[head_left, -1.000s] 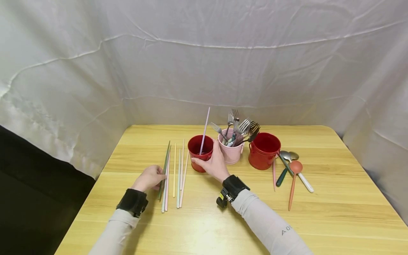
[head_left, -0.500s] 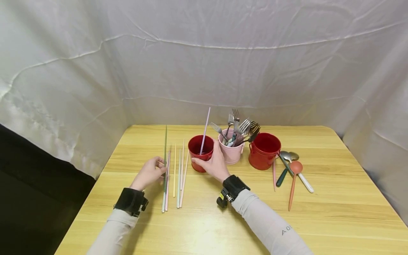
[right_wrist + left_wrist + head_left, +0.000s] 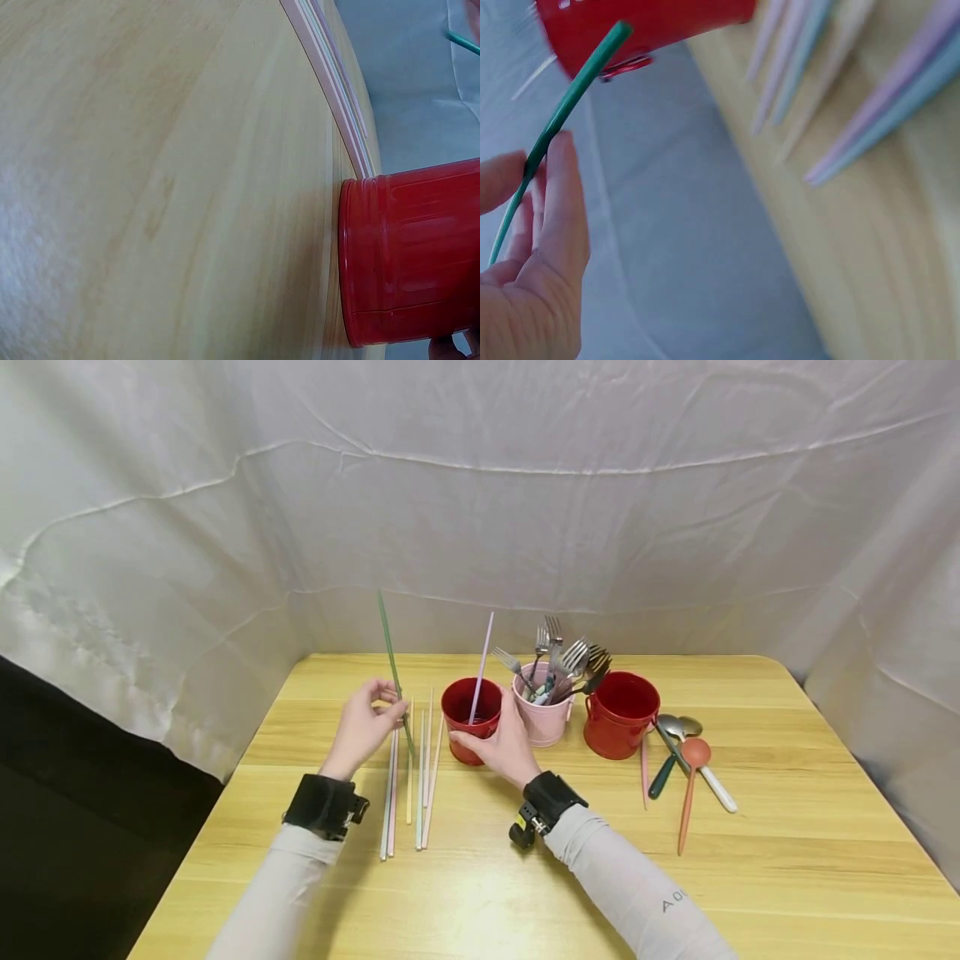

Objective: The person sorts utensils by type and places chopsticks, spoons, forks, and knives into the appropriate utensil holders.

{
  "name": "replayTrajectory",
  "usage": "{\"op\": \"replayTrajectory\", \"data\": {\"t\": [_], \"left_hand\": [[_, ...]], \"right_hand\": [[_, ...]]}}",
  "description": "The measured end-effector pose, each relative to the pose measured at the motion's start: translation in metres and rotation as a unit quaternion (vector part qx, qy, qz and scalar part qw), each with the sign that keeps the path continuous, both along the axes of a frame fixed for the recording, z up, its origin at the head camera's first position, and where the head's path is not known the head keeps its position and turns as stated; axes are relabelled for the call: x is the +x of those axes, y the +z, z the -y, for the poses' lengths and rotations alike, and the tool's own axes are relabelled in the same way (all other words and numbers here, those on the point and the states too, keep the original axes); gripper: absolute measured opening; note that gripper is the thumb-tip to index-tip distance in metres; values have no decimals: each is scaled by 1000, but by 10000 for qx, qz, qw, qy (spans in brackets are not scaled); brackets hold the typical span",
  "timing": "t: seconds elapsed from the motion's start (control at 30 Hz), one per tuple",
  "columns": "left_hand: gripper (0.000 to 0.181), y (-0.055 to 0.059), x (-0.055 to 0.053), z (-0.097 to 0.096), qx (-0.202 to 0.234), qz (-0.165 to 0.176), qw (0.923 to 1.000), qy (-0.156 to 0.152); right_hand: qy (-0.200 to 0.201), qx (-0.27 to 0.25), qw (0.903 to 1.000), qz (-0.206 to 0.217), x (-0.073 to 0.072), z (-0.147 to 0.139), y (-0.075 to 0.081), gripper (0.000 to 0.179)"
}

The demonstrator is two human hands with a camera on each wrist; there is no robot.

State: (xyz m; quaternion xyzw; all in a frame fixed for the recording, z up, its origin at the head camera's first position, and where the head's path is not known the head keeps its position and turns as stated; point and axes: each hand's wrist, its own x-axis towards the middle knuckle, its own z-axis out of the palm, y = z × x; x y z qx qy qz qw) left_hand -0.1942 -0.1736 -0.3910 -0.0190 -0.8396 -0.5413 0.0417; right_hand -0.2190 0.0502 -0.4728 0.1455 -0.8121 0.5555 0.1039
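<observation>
Raised over the table, my left hand (image 3: 363, 727) pinches a green chopstick (image 3: 389, 643) between thumb and fingers. The chopstick slants, its upper end leaning left and its lower end over the loose chopsticks. In the left wrist view its green tip overlaps the small red bucket (image 3: 652, 26). My right hand (image 3: 508, 745) grips that bucket (image 3: 463, 750) with the thumb on the near side and fingers at its right. A lilac chopstick (image 3: 484, 656) leans inside it, sticking up above the rim. Several pastel chopsticks (image 3: 421, 785) lie lengthwise on the wood, left of the bucket.
Beside my right hand stands a pink bucket (image 3: 546, 728) full of forks (image 3: 573, 656). A second red bucket (image 3: 617, 731) is to its right. Farther right lie several spoons, among them an orange spoon (image 3: 696, 755). Pale cloth (image 3: 525, 527) hangs behind the table (image 3: 787, 777).
My left hand has lifted the green chopstick off the table, tipping it up and carrying it forward and right. The right hand and the buckets have stayed where they were.
</observation>
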Motion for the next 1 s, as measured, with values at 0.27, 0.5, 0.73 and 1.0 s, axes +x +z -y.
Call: {"op": "replayTrajectory", "data": {"t": [0.27, 0.5, 0.73, 1.0], "left_hand": [[28, 34, -12, -23, 203, -1198, 9919, 380], [27, 42, -19, -47, 242, -1588, 9867, 255], [23, 26, -27, -61, -238, -1582, 9871, 79], [23, 9, -31, -68, -598, -1338, 9892, -77]], "right_hand": [[-18, 15, 10000, -74, 1, -1, 0, 95], [2, 51, 10000, -51, 1, -1, 1, 94], [34, 59, 10000, -70, -1, -1, 0, 93], [23, 64, 9999, -125, 0, -1, 0, 92]]}}
